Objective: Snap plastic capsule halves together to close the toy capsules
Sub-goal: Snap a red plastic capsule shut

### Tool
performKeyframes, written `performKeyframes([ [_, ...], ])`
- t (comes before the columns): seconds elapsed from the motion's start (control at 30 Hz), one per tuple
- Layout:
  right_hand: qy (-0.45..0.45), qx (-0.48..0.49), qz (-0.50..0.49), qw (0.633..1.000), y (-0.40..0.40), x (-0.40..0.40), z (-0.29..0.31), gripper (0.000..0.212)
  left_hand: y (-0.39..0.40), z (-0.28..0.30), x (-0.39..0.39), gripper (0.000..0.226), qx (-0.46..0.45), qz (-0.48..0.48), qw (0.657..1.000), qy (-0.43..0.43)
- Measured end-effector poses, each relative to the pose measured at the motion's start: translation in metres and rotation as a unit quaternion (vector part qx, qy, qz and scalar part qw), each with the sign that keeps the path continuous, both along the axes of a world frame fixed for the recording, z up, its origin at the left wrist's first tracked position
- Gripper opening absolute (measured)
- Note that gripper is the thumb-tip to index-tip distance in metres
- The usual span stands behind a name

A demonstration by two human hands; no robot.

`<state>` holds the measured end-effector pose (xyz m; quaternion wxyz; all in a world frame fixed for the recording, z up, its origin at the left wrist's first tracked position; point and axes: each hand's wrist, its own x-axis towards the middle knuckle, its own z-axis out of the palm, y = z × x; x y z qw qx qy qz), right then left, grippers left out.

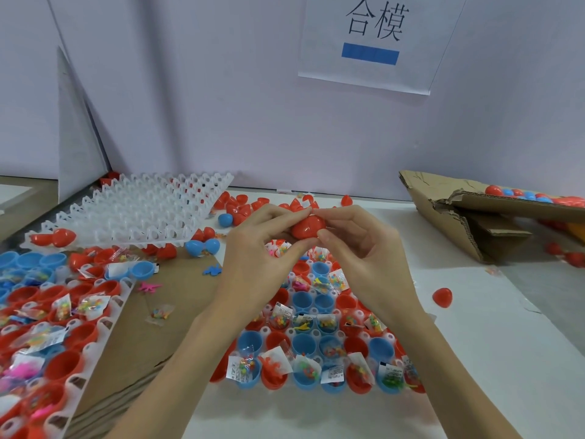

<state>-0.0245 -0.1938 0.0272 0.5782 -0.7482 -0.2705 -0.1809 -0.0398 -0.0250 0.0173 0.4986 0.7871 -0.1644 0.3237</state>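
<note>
White table point(474, 359) is being covered by a tray point(316, 327) of open capsule halves, below a grey wall point(221, 106). A red capsule point(307, 227) is being pinched above it between the left hand point(253, 248) and right hand point(364, 248).

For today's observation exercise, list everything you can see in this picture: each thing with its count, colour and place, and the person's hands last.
Held capsule: one, red, between both hands.
Filled tray: one, white, under the hands, holding red and blue halves with toy packets.
Second filled tray: one, white, left edge.
Empty tray: one, white, back left.
Loose halves: many, mostly red, near the wall.
Single half: one, red, right of the tray.
Cardboard box: one, brown, right, with capsules on it.
Paper sign: one, white, on the wall.
Left hand: pinches the capsule.
Right hand: pinches the capsule.
</note>
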Motion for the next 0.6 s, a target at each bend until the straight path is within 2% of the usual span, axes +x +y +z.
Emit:
performKeyframes([
  [0.2,0.015,-0.001,-0.018,1.0,0.001,-0.001,0.0,0.033,0.0,0.002,-0.002,0.047,0.024,0.021,0.999,-0.015],
  [0.33,0.037,-0.007,-0.022,0.999,0.003,-0.002,-0.001,0.035,0.001,0.004,-0.002,0.047,0.077,0.053,0.995,-0.033],
  [0.5,0.136,0.051,0.006,0.989,0.004,-0.005,0.005,0.027,0.006,0.006,-0.001,0.046,0.082,0.026,0.996,-0.026],
  [0.53,0.177,0.08,0.034,0.98,0.003,-0.005,0.006,0.029,0.007,0.007,-0.002,0.045,0.075,0.017,0.997,-0.025],
  [0.6,0.282,0.161,0.144,0.935,-0.001,-0.004,0.01,0.039,0.007,0.007,-0.003,0.044,0.046,-0.007,0.999,-0.02],
])
